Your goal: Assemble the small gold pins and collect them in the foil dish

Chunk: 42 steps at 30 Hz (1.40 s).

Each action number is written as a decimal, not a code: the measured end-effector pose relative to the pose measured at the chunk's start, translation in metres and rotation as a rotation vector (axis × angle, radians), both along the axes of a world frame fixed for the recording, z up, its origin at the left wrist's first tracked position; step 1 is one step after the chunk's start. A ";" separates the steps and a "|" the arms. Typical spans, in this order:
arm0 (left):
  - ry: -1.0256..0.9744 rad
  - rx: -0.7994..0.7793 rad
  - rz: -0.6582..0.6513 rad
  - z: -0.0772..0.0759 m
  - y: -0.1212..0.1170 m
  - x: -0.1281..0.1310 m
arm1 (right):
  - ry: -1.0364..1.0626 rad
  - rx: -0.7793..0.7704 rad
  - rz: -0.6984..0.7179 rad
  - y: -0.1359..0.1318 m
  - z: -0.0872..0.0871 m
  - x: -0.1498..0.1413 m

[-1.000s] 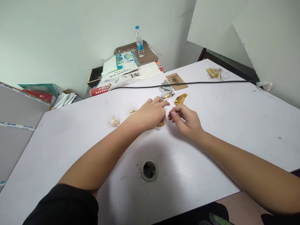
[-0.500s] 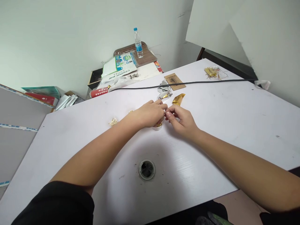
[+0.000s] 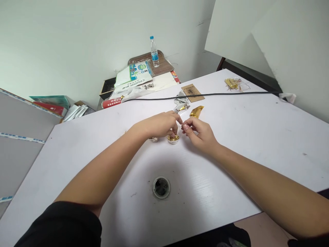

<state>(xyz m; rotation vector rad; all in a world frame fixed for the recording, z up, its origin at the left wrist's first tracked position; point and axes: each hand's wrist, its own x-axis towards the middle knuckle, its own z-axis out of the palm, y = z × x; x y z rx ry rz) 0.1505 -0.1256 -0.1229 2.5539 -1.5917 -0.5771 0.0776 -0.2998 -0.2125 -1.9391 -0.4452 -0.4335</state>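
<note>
My left hand (image 3: 161, 124) and my right hand (image 3: 197, 132) meet over the middle of a white table (image 3: 244, 137), fingertips almost touching. Both hands are pinched closed on something too small to make out. Directly below the fingertips sits a small round dish (image 3: 173, 138) of gold bits. A second small dish (image 3: 153, 139) peeks out under my left wrist. Just beyond the hands lie a gold foil packet (image 3: 196, 111) and a crumpled silver foil packet (image 3: 181, 104).
A round cable hole (image 3: 161, 187) opens in the table near me. A black cable (image 3: 218, 94) crosses the far side, passing a brown card (image 3: 192, 92). Gold strips (image 3: 233, 83) lie at the far right. A water bottle (image 3: 154, 52) and papers (image 3: 133, 73) stand behind the table.
My left hand drew back from the foil packets and pinched closed against my right fingertips above the dish. The hands shifted a little nearer me. A second dish now shows under my left wrist.
</note>
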 end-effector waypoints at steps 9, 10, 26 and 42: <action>-0.089 -0.250 0.051 -0.004 0.021 -0.007 | -0.050 -0.015 -0.005 -0.001 0.001 -0.002; -0.108 -0.261 0.052 -0.005 0.022 -0.008 | -0.051 -0.020 -0.003 -0.001 0.001 -0.003; 0.024 -0.870 0.313 -0.033 0.071 -0.088 | -0.540 -0.192 0.060 0.005 0.016 -0.010; 0.961 -1.078 0.906 -0.081 0.103 -0.119 | -0.010 -0.157 0.406 0.062 0.015 -0.049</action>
